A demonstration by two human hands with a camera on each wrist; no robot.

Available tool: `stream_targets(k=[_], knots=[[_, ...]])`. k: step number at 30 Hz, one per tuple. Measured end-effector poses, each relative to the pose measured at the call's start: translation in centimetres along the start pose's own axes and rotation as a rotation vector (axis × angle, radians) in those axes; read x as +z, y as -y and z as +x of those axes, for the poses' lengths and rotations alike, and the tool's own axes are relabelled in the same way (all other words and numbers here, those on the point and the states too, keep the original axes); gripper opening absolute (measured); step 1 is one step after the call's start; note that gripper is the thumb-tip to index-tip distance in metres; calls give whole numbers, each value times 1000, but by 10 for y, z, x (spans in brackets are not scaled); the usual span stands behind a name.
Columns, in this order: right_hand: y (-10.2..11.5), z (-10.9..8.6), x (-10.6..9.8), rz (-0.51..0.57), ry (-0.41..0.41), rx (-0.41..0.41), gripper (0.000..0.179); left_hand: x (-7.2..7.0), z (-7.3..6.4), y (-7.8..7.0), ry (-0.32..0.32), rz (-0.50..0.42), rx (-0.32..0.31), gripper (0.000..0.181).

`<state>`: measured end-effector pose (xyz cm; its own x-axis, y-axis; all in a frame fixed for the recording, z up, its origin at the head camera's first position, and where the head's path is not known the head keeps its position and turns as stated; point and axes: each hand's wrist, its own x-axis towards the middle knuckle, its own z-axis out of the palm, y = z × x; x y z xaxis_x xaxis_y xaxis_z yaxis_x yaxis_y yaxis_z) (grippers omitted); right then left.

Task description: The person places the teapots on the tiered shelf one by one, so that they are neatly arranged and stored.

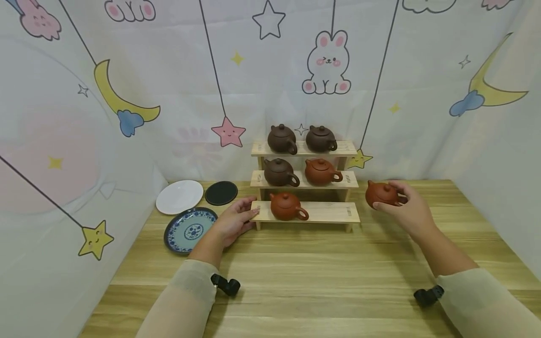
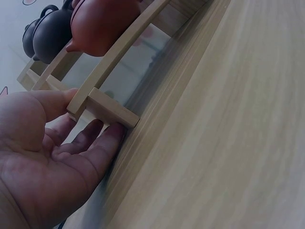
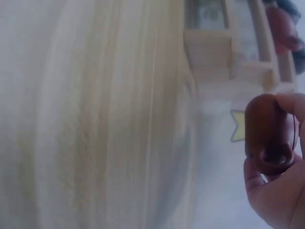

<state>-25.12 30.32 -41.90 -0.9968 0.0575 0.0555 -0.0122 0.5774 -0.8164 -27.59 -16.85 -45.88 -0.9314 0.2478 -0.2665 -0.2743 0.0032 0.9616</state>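
Observation:
In the head view my right hand point(image 1: 407, 209) holds a reddish-brown clay teapot point(image 1: 379, 195) to the right of a three-tier wooden stand point(image 1: 329, 212). The right wrist view shows fingers and thumb around this teapot point(image 3: 267, 129). My left hand point(image 1: 234, 220) grips the left end of the stand's lowest tier, thumb at the board's end and fingers by its leg point(image 2: 112, 109). On that tier sits a reddish teapot point(image 1: 285, 206). A dark brown teapot point(image 1: 279, 172) and a reddish one point(image 1: 321, 172) share the middle tier. Two dark teapots point(image 1: 282, 139) stand on top.
Left of the stand lie a white plate point(image 1: 179, 197), a black round coaster point(image 1: 221, 193) and a blue-patterned plate point(image 1: 177, 234). A printed cloth point(image 1: 186, 84) hangs behind the wooden table point(image 1: 296, 286). Small black cameras point(image 1: 226, 285) are worn on both wrists.

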Motion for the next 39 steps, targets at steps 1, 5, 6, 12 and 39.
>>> stream_targets(k=[1,5,6,12,39], knots=[[2,-4,0,10,6,-8,98,0,0,0,0,-1,0,57],[15,-17,6,70,50,-39,94,1,0,0,-3,-3,1,57],[18,-20,8,81,66,-45,93,1,0,1,-5,-5,1,57],[34,-26,27,79,134,-88,87,0,1,3,-4,-13,5,57],[62,-11,84,50,219,-76,86,-1,2,4,-2,-2,18,58]])
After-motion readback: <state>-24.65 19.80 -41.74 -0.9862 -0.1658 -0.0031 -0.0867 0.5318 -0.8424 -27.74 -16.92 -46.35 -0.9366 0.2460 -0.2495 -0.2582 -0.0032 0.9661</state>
